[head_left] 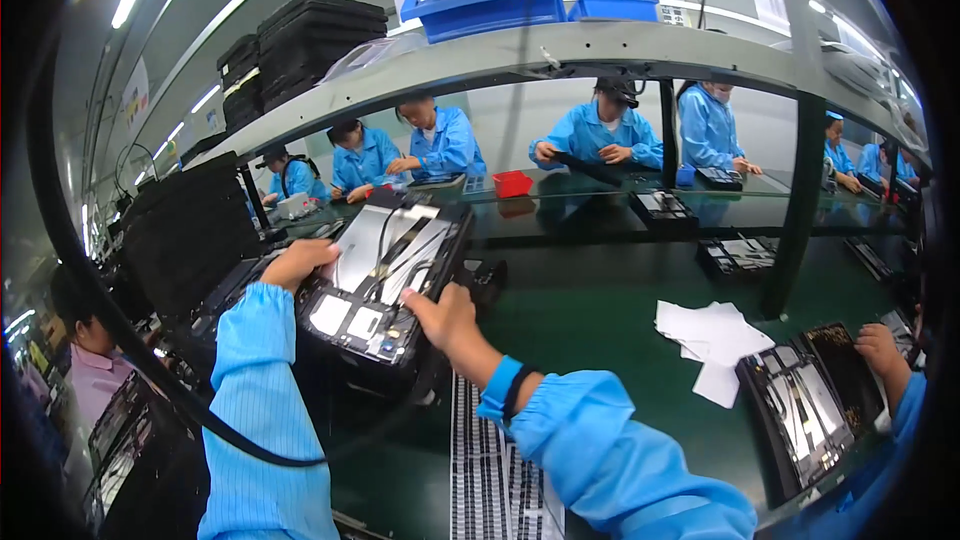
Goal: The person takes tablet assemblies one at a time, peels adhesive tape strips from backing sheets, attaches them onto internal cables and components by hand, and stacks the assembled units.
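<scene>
Both of my hands grip an opened electronic unit, a flat black-framed case [385, 270] with a silver plate, dark cables and white pads inside. My left hand [300, 265] clasps its left edge, thumb over the rim. On the near right corner is my right hand [445, 320], with its thumb on the inside face and the other fingers hidden beneath. The unit is tilted toward me above a black block-like thing [370, 375], mostly hidden under it. A black band [520, 390] circles my right wrist. Printed label sheets [485, 470] lie just below, on the dark green bench.
White papers [710, 335] and another opened unit [800, 405] lie to the right, near a co-worker's hand [880, 350]. More units [740, 253] sit beyond. Black trays [185, 225] stand at left. A black cable [130, 340] and metal post [795, 200] cross the space.
</scene>
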A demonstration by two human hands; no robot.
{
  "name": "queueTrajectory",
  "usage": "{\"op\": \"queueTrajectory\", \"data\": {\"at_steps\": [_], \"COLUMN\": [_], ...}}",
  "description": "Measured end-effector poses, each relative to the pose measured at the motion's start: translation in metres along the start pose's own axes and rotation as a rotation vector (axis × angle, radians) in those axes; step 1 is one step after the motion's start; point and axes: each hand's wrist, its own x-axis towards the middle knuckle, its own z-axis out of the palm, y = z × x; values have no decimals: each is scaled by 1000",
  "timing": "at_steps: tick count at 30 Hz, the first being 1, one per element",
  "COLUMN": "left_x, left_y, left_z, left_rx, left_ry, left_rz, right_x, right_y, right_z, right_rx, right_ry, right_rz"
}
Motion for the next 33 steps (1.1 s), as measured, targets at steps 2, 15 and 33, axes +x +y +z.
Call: {"op": "queueTrajectory", "data": {"at_steps": [2,15,33], "left_x": [1,0,-156], "left_y": [-12,-32,-87], "left_z": [-9,21,166], "left_rx": [64,618,-1162], "left_ry": [64,240,975], "left_rz": [-128,-150,-245], "right_x": [6,110,230], "right_y": [1,109,209], "right_z": [13,-77,-77], "right_rx": [27,46,-334], "right_ry": [-68,-53,-202], "right_rz": [28,153,347]}}
